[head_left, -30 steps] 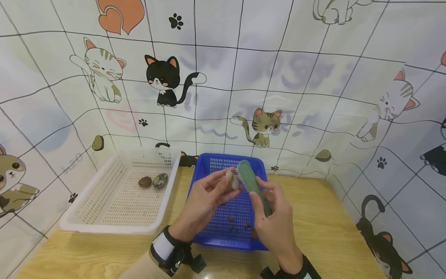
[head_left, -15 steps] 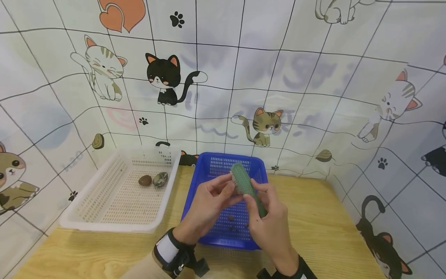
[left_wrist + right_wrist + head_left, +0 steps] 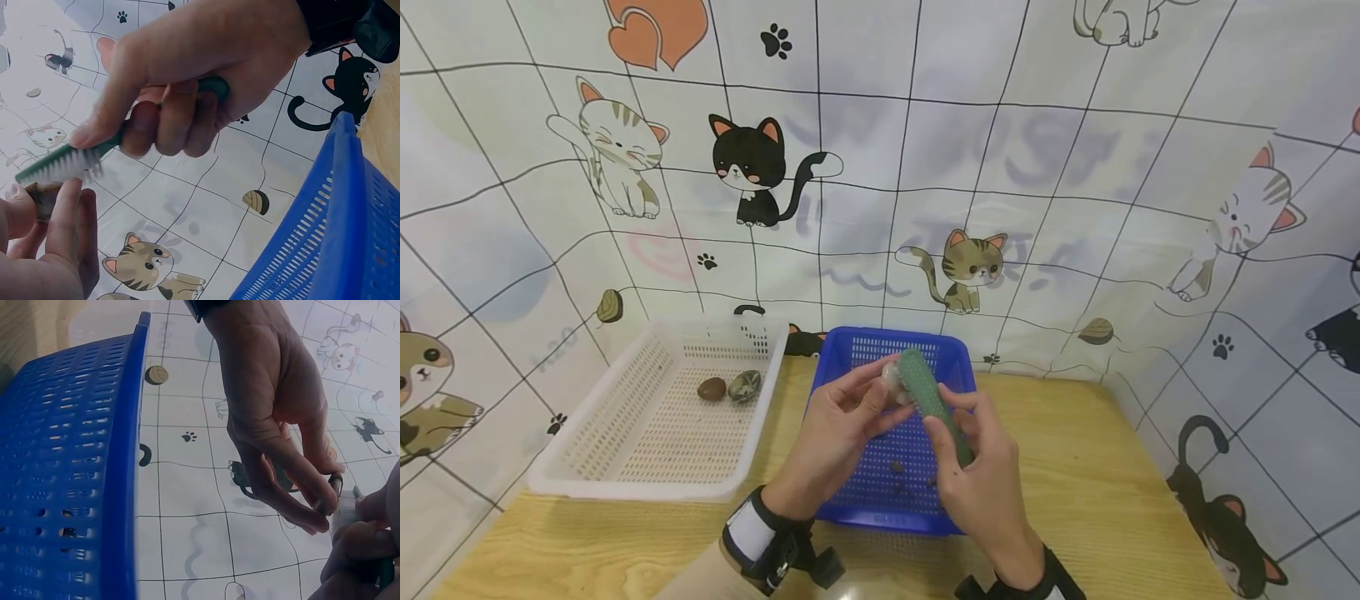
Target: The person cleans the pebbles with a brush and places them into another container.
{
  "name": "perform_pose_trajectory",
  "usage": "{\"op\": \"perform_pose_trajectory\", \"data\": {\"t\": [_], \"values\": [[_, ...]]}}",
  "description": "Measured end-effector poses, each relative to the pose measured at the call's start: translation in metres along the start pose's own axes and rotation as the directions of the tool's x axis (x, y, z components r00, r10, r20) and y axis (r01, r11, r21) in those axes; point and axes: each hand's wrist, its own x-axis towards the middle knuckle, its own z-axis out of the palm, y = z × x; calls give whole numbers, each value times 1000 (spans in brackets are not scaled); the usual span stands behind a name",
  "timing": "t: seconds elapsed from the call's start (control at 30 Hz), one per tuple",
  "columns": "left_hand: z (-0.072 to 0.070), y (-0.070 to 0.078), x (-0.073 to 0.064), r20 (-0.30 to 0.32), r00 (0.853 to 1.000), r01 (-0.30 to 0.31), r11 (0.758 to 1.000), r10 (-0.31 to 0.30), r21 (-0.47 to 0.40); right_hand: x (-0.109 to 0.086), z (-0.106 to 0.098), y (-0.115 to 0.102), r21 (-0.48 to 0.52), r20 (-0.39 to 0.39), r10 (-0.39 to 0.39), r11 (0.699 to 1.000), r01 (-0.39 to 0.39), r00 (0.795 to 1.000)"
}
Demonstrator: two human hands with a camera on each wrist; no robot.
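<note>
My left hand (image 3: 831,437) pinches a small pale stone (image 3: 892,384) between thumb and fingertips, over the blue basket (image 3: 891,522). In the left wrist view the stone (image 3: 45,199) looks brownish, and its lower part is hidden by the fingers. My right hand (image 3: 983,479) grips the handle of a green brush (image 3: 925,390), the thumb lying along its back. White bristles (image 3: 65,167) face down right at the stone's upper side. In the right wrist view the left hand (image 3: 275,400) holds the stone's edge beside the bristles.
To the left stands a white basket (image 3: 625,489) with a brown stone (image 3: 712,389) and a grey-green mottled stone (image 3: 745,387) in it. Several small dark pieces lie on the blue basket's floor. Both baskets stand on a wooden table (image 3: 1067,467) before a cat-print sheet (image 3: 865,200).
The brush has moved left onto the stone, which it covered half a second ago; more of the stone shows again now. Both hands keep their holds.
</note>
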Motion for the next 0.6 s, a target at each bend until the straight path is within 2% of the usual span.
{"op": "perform_pose_trajectory", "data": {"t": [0.1,0.2,0.3,0.47,0.6], "values": [[0,-2,-1,14,1000,24,999,-25,46,-1,0,-1,12,12,7,1000,-8,1000],[0,-4,-1,73,996,36,997,-41,73,-1,-1,-1,32,11,10,999,-10,1000],[0,-4,-1,120,992,27,998,-34,59,2,-4,1,45,0,13,999,-13,1000],[-3,0,0,89,996,5,1000,-8,30,4,-6,3,29,-1,39,999,-39,999],[-2,2,2,59,998,16,1000,-16,14,3,-7,1,36,-6,57,998,-56,998]]}}
